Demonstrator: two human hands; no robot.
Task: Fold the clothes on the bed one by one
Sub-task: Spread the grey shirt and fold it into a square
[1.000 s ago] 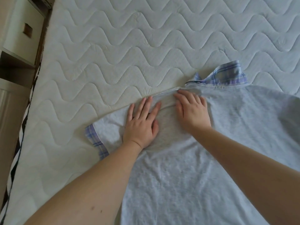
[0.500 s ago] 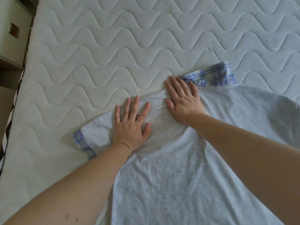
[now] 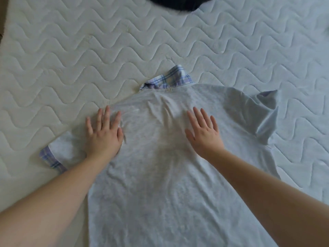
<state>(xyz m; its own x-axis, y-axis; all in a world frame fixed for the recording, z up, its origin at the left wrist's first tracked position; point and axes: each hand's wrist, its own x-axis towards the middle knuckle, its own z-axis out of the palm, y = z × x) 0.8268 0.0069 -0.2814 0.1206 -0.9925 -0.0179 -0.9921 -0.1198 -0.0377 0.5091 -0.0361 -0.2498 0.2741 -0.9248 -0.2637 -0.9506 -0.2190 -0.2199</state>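
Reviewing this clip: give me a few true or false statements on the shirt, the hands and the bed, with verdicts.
1. Both hands lie flat, fingers spread, on the grey shirt. True: left hand, right hand.
2. The plaid collar points toward the person. False: it lies at the shirt's far edge.
3. The right hand pinches the collar. False: it rests below it, no grip on anything.
4. A dark item lies at the mattress's far edge. True.
5. The sleeve with the plaid cuff lies beside the left hand. True.
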